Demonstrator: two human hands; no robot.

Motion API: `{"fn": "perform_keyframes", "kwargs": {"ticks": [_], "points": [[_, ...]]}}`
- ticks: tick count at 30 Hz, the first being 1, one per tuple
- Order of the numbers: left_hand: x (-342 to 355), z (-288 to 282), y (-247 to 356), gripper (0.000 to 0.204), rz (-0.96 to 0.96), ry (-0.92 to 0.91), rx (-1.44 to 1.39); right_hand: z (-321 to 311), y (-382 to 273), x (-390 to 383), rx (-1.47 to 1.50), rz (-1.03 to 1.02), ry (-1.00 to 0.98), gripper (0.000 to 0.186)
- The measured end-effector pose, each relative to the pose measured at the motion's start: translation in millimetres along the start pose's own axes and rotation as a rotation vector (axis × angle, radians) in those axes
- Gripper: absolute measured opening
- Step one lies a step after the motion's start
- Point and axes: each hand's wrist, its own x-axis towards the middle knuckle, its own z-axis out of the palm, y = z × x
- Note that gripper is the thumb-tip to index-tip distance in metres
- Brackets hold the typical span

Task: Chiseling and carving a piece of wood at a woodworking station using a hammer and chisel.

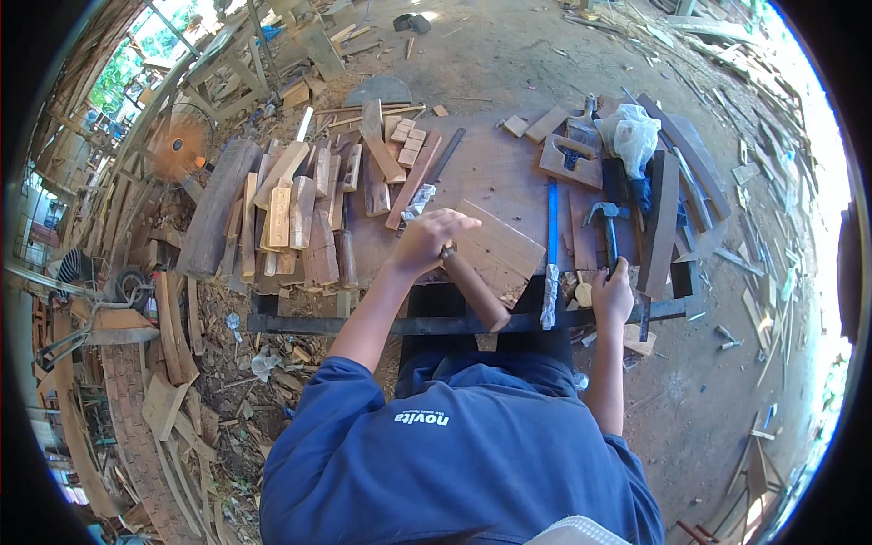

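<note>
Looking down from the head camera, one sees a person in a dark blue jacket (pixel 463 454) who sits at a low wooden workbench (pixel 509 173) in an open workshop with an earth floor. The left hand (pixel 427 241) is closed around the upper end of a round wooden handle (pixel 474 291), which looks like a chisel or a similar tool; the fingers are curled tight on it, and the handle slopes down toward the person's body. The tool's working end is hidden under the hand, so I cannot tell where it touches. Just beside this hand, to its right, lies a flat wooden board (pixel 500 245) with lines along its grain, near the front edge of the bench. The right hand (pixel 613 295) rests at the bench's front edge, with the fingers bent around the lower end of the dark handle of a claw hammer (pixel 607 222), whose metal head lies further up on the bench. Between the two hands a long blue strip, perhaps a saw blade (pixel 550 245), lies upright in the picture. On the left part of the bench there is a heap of short wood offcuts (pixel 300 209). At the far right corner there is a white plastic bag (pixel 633 136), beside a wooden saw handle piece (pixel 570 159).
</note>
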Motion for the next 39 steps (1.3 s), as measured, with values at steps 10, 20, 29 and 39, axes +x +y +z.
{"fn": "perform_keyframes", "kwargs": {"ticks": [10,20,29,39], "points": [[-38.4,54.4,-27.1,0.037,0.142,-0.159,0.187,5.3,0.9,-1.3,-0.038,-0.056,0.062,0.045],[-41.9,112.8,61.4,0.038,-0.441,-0.144,0.895,8.0,3.1,2.2,-0.054,0.009,0.007,0.047],[-50.4,68.3,81.0,0.055,-0.086,-0.537,0.738,8.8,8.2,-0.3,-0.042,-0.084,0.121,0.043],[-39.1,109.1,65.1,0.058,-0.267,-0.451,0.726,3.5,5.2,-2.7,-0.052,-0.078,0.1,0.043]]}}
